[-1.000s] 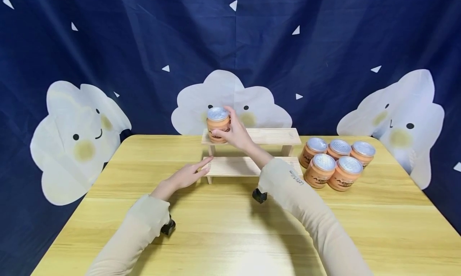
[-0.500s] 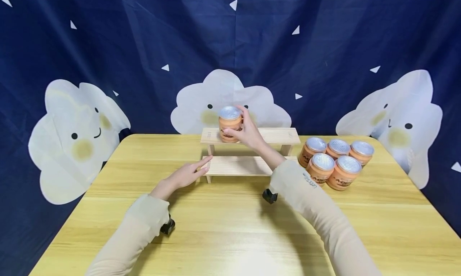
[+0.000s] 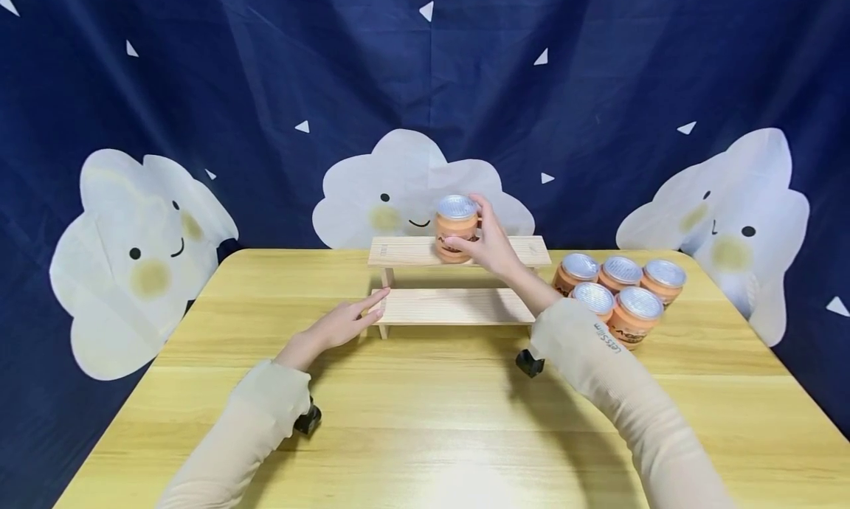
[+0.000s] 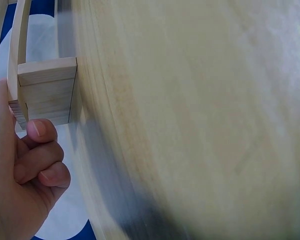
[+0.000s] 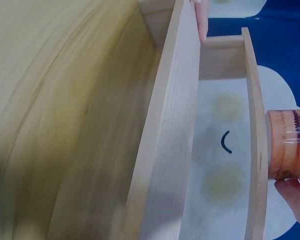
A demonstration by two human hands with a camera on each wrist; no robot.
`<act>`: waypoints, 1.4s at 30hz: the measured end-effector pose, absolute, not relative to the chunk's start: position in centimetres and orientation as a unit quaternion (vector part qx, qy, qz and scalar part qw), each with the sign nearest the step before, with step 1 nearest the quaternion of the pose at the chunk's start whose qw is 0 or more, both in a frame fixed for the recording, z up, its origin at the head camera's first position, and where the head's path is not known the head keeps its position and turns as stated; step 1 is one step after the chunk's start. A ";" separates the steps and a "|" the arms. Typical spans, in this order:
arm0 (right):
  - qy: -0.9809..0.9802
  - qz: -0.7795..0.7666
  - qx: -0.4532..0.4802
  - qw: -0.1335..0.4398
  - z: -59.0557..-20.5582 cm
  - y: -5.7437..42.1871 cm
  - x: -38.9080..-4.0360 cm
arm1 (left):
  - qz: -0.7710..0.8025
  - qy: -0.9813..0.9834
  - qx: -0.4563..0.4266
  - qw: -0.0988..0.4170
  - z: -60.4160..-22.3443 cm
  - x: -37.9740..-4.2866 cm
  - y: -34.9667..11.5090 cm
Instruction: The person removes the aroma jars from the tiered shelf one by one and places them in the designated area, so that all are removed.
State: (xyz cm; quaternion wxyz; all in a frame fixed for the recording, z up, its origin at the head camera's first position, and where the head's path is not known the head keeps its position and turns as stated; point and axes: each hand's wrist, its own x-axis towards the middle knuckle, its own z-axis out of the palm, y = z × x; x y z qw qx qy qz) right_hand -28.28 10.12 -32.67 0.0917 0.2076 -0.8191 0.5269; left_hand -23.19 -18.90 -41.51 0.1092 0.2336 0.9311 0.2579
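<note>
An orange jar with a silver lid [image 3: 454, 232] is upright at the middle of the upper board of a two-tier wooden shelf [image 3: 425, 307]. My right hand [image 3: 494, 247] grips this jar from its right side, thumb in front and fingers behind. In the right wrist view the jar's base [image 5: 277, 145] meets or nearly meets the upper board; I cannot tell which. My left hand [image 3: 335, 324] holds the left end of the lower board. Some of its fingers [image 4: 42, 155] curl below the board, beside the shelf's leg [image 4: 50, 92].
Several matching jars [image 3: 635, 313] stand grouped on the wooden table [image 3: 412, 420], right of the shelf and partly behind my right sleeve [image 3: 598, 354]. A dark blue curtain [image 3: 265, 66] with white clouds hangs behind the table.
My right hand has carried the jar rightward along the upper board, from its left end to the middle. My left hand has stayed at the lower board's left end.
</note>
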 end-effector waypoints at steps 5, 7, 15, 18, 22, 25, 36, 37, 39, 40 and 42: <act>-0.822 0.527 0.198 0.084 -31.8 11.3 -27.1 | 0.256 0.932 0.231 0.109 -41.6 -23.1 -18.9; -0.822 0.528 0.198 0.086 -31.2 11.7 -26.3 | 0.257 0.932 0.230 0.111 -41.6 -23.1 -18.8; -0.822 0.522 0.200 0.107 -31.1 13.9 -25.7 | 0.260 0.931 0.233 0.110 -41.6 -23.2 -18.8; -0.835 0.505 0.184 0.121 -32.0 15.1 -26.6 | 0.261 0.931 0.232 0.112 -41.6 -23.2 -18.8; -0.848 0.483 0.171 0.135 -32.8 16.4 -27.3 | 0.264 0.930 0.229 0.113 -41.6 -23.2 -18.8; -0.855 0.468 0.171 0.146 -32.9 17.1 -27.3 | 0.264 0.930 0.228 0.112 -41.7 -23.3 -18.9; -0.865 0.448 0.154 0.165 -32.6 19.1 -26.6 | 0.258 0.931 0.231 0.111 -41.7 -23.4 -18.8; -0.866 0.447 0.152 0.166 -32.7 19.3 -26.7 | 0.258 0.932 0.231 0.110 -41.7 -23.4 -18.8; -0.866 0.448 0.150 0.165 -32.7 19.6 -26.6 | 0.258 0.932 0.231 0.110 -41.7 -23.4 -18.8; -0.866 0.448 0.149 0.165 -32.7 19.7 -26.5 | 0.258 0.932 0.231 0.110 -41.8 -23.4 -18.8; -0.868 0.444 0.145 0.169 -32.7 20.1 -26.4 | 0.256 0.932 0.231 0.110 -41.8 -23.4 -18.9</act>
